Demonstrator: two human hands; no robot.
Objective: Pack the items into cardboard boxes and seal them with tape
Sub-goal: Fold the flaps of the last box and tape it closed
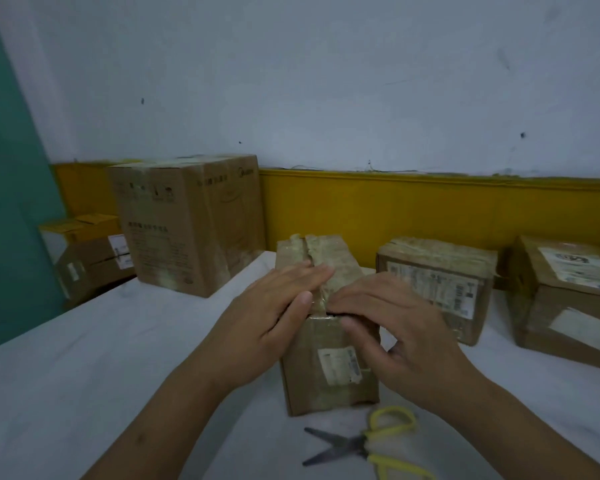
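Box (329,372) being sealed stands on the white table (101,375), dead ahead of the person, and both hands are on it. Its long axis runs straight away from them, with the short labelled end facing back. Old tape (312,251) runs along the top seam. The left hand (274,306) lies flat on the lid with its fingers straight, pressing down towards the seam. The right hand (395,327) has its fingers over the near top edge and its thumb against the front face, so it clasps that edge. The two hands almost meet at the seam, where a dark gap shows, so I'd judge the near end is not yet shut tight. The scissors (368,441), one pair with yellow handles and the blades apart, lie just in front of the box, closer to the right hand. I can't see any roll of tape.

Besides this box there is a tall box (184,223) back left. A low box (87,254) sits beyond it, perhaps two stacked. Two taped boxes stand to the right, one near (437,282) and one further out (568,299).
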